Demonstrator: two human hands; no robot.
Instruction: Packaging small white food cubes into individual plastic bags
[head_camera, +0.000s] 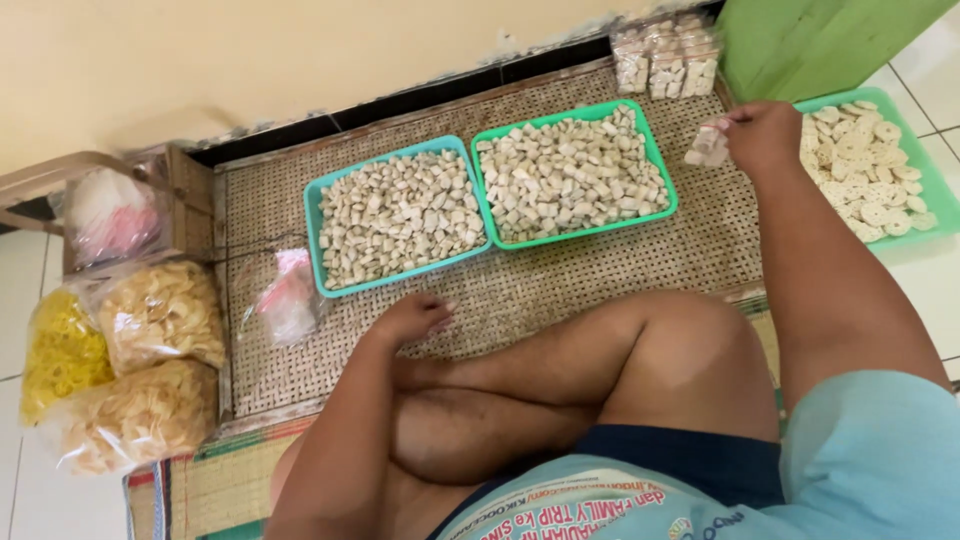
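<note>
While the person sits cross-legged on a woven mat (560, 290), the items lie as follows. Right hand (762, 135): raised over the mat's far right part, fingers pinched on a small clear packet (707, 146) of pale pieces, just left of a green tray (938, 185) of ring-shaped crackers (865, 165). Left hand (415, 317): loosely curled, resting on the mat near the knee, holding nothing that can be seen. Just left of it, a bundle of clear bags (285, 300) with a pink tint. Centre of mat: a teal tray (318, 235) and a second green tray (575, 233), side by side and touching, each filled with pale chunky crackers. Far edge, by the wall: a stack of filled clear packets (667, 55). Left of the mat, on the tiled floor: a bag of yellow chips (60, 350), two bags of pale chips (150, 365), and behind them a bag with pink-white contents (105, 215) beside a wooden frame.
</note>
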